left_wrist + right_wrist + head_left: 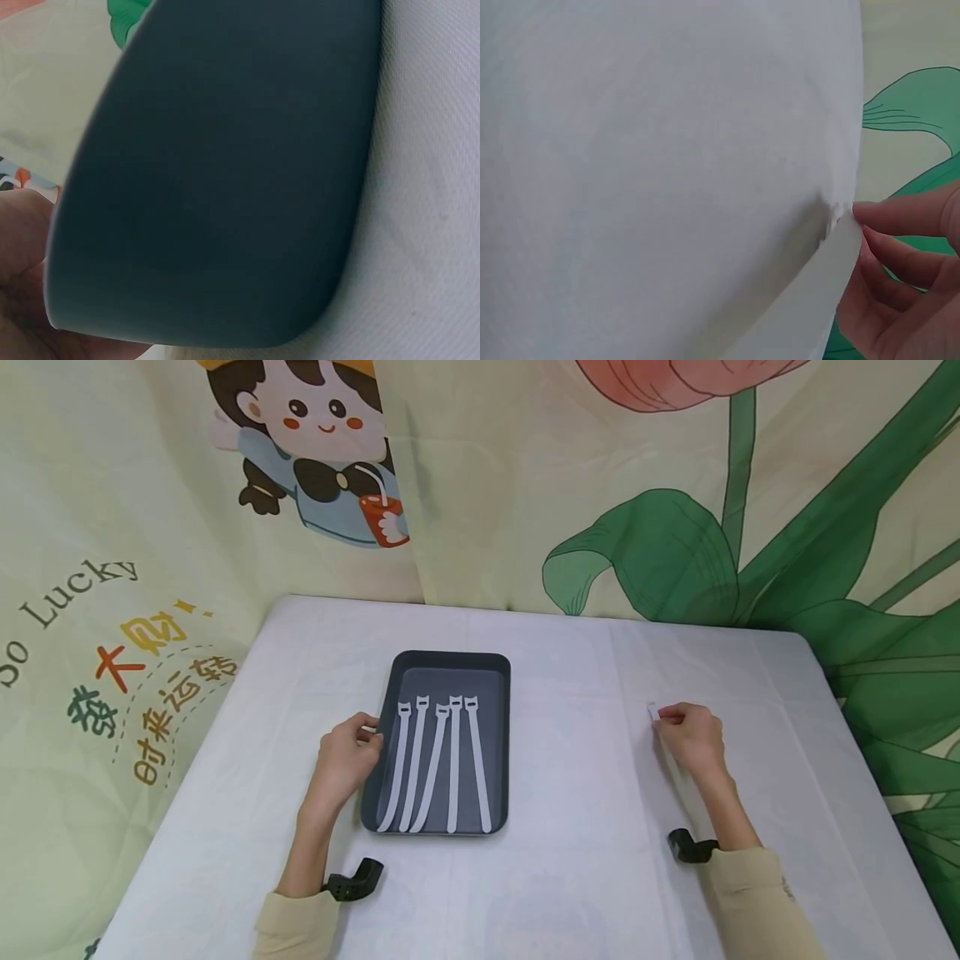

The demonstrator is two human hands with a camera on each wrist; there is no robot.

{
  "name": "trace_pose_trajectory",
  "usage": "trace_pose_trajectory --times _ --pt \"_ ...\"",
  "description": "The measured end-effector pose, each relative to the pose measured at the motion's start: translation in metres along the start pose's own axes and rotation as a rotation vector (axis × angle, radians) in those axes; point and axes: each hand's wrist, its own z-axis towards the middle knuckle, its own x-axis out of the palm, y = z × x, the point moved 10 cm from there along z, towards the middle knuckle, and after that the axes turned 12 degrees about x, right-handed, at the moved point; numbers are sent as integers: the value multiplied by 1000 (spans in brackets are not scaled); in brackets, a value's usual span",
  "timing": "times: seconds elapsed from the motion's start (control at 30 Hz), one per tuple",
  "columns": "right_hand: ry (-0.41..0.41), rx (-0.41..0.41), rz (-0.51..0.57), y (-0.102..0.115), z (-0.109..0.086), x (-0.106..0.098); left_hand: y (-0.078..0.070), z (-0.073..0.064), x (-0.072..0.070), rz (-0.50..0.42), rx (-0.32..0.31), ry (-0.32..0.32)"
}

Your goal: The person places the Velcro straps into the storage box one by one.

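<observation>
A dark grey tray [501, 743] lies on the table, and several white hook-and-loop cable ties [453, 768] rest in it, roughly side by side with their slotted heads toward the back. My left hand [348, 758] holds the tray's left rim; in the left wrist view the tray wall [217, 180] hides much of that hand [26, 285]. To the right of the tray, my right hand [692, 739] pinches another white cable tie [802, 300] near one end between thumb and fingers. In the right wrist view the tie slants down from the fingertips [866, 215].
A white cloth [570, 760] covers the table. Behind it hangs a printed backdrop [480, 527] with a cartoon figure and large green leaves. A black wrist camera [356, 881] sits on the left wrist and another camera [690, 847] on the right.
</observation>
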Motion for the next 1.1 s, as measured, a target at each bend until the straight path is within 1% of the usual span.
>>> trace_pose_trajectory --times 0.1,0.23,0.47,0.83,1.1 --pt "29 2 33 2 -2 2 0 0 0 0 2 1" --pt "103 20 101 7 -6 7 0 0 0 3 4 0" --pt "217 13 196 26 -21 13 1 1 0 3 10 -4" --pt "354 -48 339 57 -40 30 3 1 1 0 22 -6" --pt "412 -111 386 87 -55 43 3 1 1 -7 26 -3"
